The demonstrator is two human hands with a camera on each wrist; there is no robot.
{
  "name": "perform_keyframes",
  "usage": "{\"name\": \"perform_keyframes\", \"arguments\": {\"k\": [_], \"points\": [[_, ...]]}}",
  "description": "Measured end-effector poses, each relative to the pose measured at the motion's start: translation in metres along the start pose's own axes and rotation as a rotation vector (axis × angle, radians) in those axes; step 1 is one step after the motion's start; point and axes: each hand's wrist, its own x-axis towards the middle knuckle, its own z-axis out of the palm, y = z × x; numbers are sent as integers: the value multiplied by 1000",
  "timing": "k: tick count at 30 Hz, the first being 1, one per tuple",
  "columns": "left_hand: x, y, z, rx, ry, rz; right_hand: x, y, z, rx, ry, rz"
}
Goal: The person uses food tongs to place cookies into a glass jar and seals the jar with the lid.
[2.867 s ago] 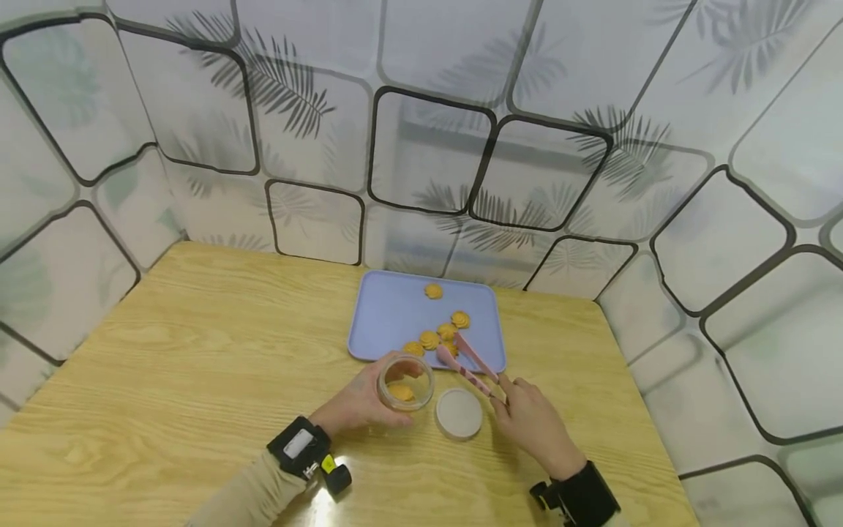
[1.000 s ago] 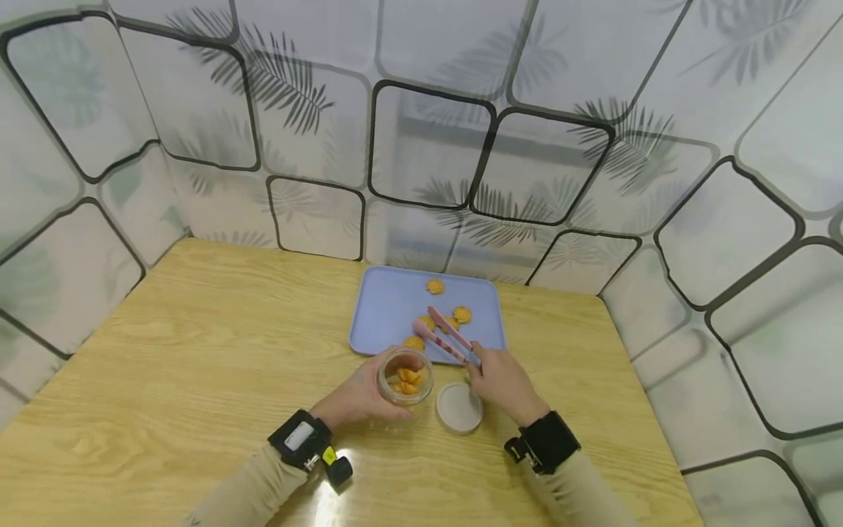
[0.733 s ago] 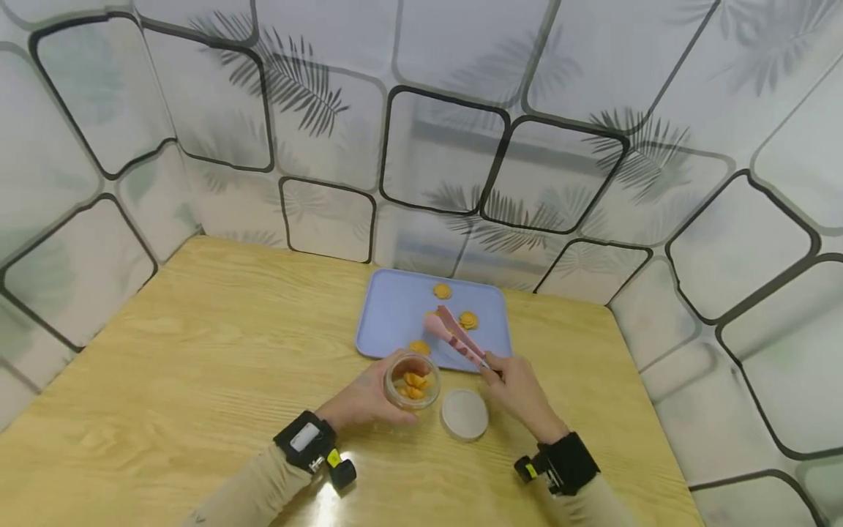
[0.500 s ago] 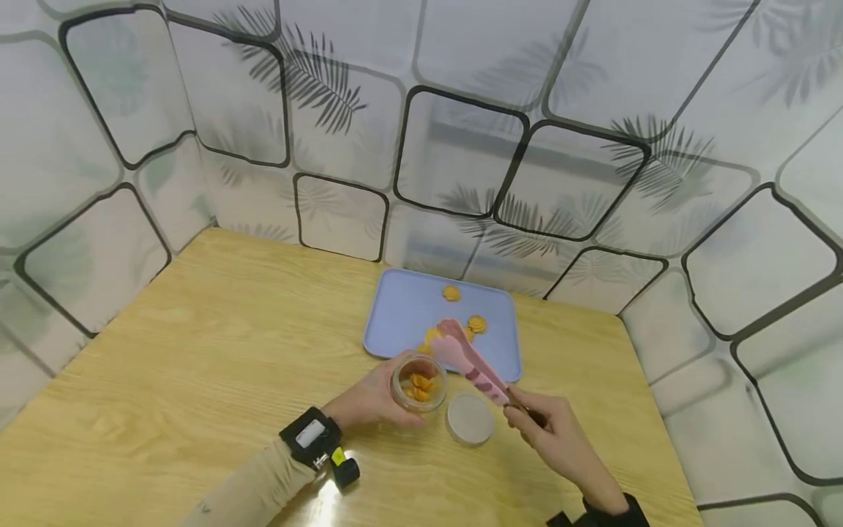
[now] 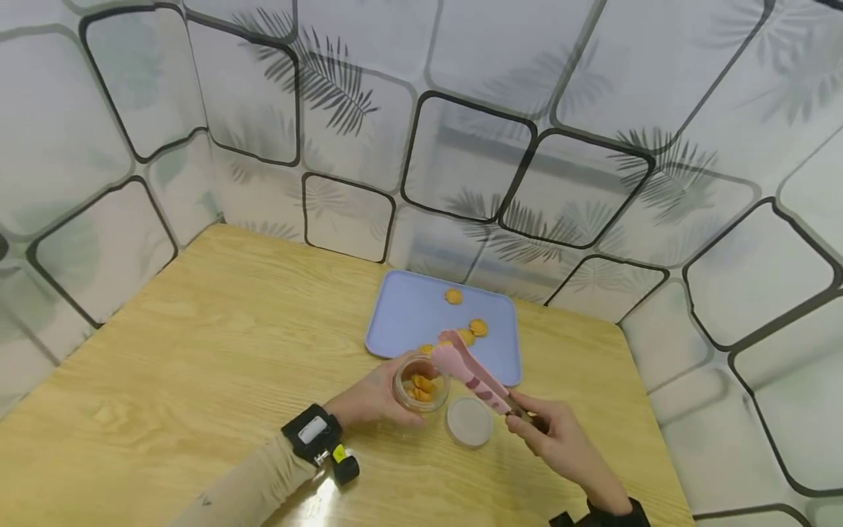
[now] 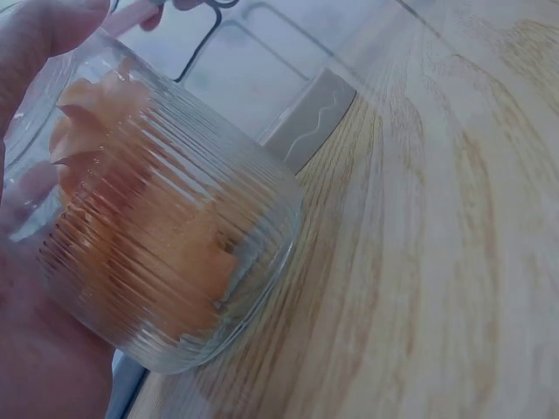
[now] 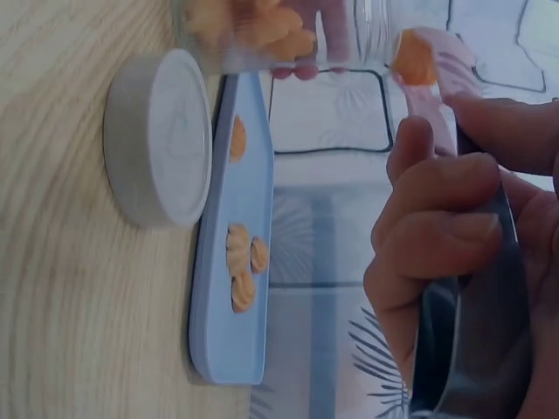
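Note:
My left hand (image 5: 377, 399) is curled round a clear ribbed glass jar (image 6: 218, 188), tilted with its mouth up. Several golden piped cookies (image 5: 422, 388) lie inside it. My right hand (image 5: 560, 439) grips pink-tipped tongs (image 5: 479, 380) by their metal handles. Between the tong tips is one cookie (image 7: 414, 58), just beyond the jar's rim in the right wrist view. Behind the jar lies a light blue tray (image 5: 415, 300), with several cookies (image 5: 478, 327) on it. The jar and tongs partly hide the tray's near edge.
A round off-white lid (image 5: 470, 422) lies on the wood-grain table (image 5: 263, 329), right of the jar and in front of the tray. A patterned curtain (image 5: 349, 197) encloses the table's back and sides.
The right hand has lifted the tongs from the tray toward the jar's mouth, with a cookie between the tips. More cookies lie in the jar than at first. The left hand still holds it.

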Motion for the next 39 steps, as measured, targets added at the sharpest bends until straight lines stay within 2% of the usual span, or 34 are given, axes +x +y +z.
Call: {"name": "perform_keyframes", "arguments": {"k": [3,5,8,11,13,15,17,20,25,28,34,39], "points": [[1,-2,2,5,-6,8,-5,2,4,9,-32,5],[2,-3,2,-5,-11,25,-8,3,5,-25,-29,-28],[2,-5,1,1,1,45,-8,3,2,-72,-3,-81],[1,-5,-1,-13,14,39,-2,6,-5,-128,76,-72],[1,-4,-3,-26,21,39,6,14,-8,-243,163,-24],[1,-4,-4,-35,22,38,18,26,-9,-408,244,45],[1,-3,-4,-31,25,33,31,40,-9,-564,288,122],[2,-2,-3,-19,21,32,46,57,-9,-670,263,208],[5,-3,1,-16,-7,30,55,65,-9,-733,198,314],[7,-4,1,-12,-8,38,55,63,-9,-759,178,318],[9,-4,0,-3,-14,35,47,58,-7,-705,112,289],[6,-3,1,-10,-13,38,45,62,-3,-718,128,309]]}}
